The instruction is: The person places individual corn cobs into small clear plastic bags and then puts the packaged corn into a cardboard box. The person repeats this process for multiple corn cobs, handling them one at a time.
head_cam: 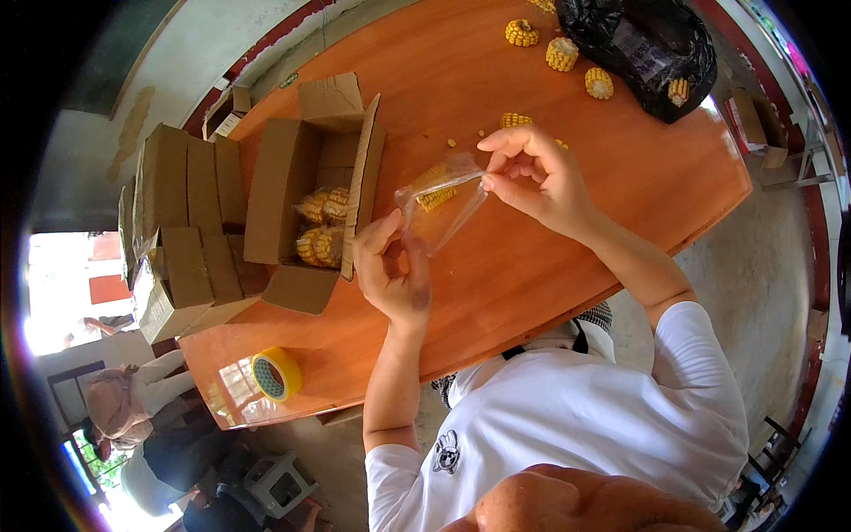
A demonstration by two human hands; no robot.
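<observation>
My left hand and my right hand pinch the rim of a clear plastic bag from opposite sides, above a wooden table. A piece of corn cob shows through or behind the thin plastic; whether it lies inside the bag cannot be told. Beyond my right hand is another corn piece, partly hidden. Left of my left hand stands an open cardboard box with bagged corn pieces in it.
More cardboard boxes stand at the left, and a yellow tape roll lies near the table's near-left edge. Corn pieces lie beside a black plastic bag at the far right. Other people and a grey stool are at lower left.
</observation>
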